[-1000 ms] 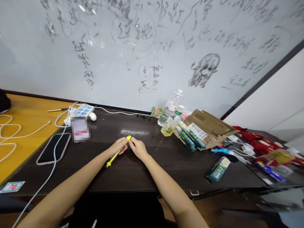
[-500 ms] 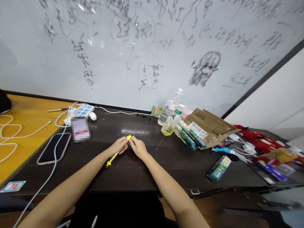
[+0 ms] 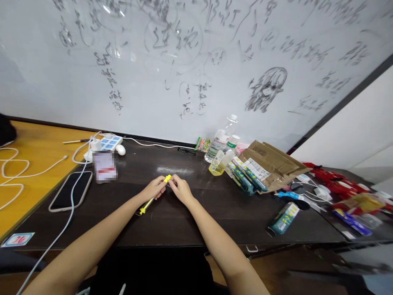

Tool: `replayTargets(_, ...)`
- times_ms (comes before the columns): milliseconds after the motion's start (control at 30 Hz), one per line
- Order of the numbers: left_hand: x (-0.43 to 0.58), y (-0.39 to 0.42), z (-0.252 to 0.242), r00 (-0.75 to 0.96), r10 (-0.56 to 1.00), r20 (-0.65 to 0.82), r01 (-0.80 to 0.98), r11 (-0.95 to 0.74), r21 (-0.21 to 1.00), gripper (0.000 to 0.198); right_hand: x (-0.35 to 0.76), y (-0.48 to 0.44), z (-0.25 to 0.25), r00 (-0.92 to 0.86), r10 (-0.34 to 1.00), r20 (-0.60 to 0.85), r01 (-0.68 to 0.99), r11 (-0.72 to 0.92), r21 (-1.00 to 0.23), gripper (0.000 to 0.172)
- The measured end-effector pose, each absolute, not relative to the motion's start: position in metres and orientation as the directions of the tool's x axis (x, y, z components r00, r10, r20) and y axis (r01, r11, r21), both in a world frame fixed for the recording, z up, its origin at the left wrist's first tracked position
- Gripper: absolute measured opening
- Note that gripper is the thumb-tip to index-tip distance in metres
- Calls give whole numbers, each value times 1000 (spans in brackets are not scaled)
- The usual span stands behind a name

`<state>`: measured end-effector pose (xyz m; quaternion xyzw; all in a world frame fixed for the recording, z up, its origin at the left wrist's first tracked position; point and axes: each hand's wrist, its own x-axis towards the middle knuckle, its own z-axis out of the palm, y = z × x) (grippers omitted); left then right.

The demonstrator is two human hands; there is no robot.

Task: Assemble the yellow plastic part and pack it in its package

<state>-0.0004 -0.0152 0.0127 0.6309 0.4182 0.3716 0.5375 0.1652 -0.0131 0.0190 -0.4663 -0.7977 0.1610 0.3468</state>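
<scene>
Centrally, over the near part of the dark bench [image 3: 172, 229], a slender rod with yellow ends [image 3: 149, 203] is held aslant, its near end pointed left and its far end right. It is grasped in the grip of the left hand [image 3: 155, 188], with the fingers curled around the shaft. The fingertips of the right hand [image 3: 181, 190] are placed at the yellow far end; whether that end is pinched or only touched by this grip cannot be told. Whether the rod's near end is supported by the bench cannot be made out either.

To the left, a phone [image 3: 63, 194] is crossed by a white cable [image 3: 73, 205], and farther back a blurred card [image 3: 105, 168] is seen just beside a power strip [image 3: 111, 143]. Against the far whiteboard [image 3: 138, 98], a pair of dark glasses [image 3: 186, 151] is laid near a snack packet [image 3: 202, 144]. To the right of these, clear bottles [image 3: 216, 145] are grouped beside green boxes [image 3: 244, 176], by which a brown cardboard package [image 3: 273, 162] is partly covered. Nearer on the right, a single green box [image 3: 284, 219] is set apart.
</scene>
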Motion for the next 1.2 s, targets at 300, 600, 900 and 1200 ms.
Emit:
replayTargets(300,0,-15,11,376,927,5,128,-57,990,26,164,-13,21,-291,868,402,601,493,-629,25)
replayTargets(600,3,-16,18,404,909,-101,28,97,995,27,165,-5,18,-210,941,265,320,323,-891,32)
replayTargets(900,4,-16,14,452,890,-57,14,57,998,35,164,2,13,-347,925,157,54,187,-981,43)
replayTargets(1200,4,-20,18,447,894,-12,80,-27,996,31,164,1,12,-332,929,164,68,197,-978,36)
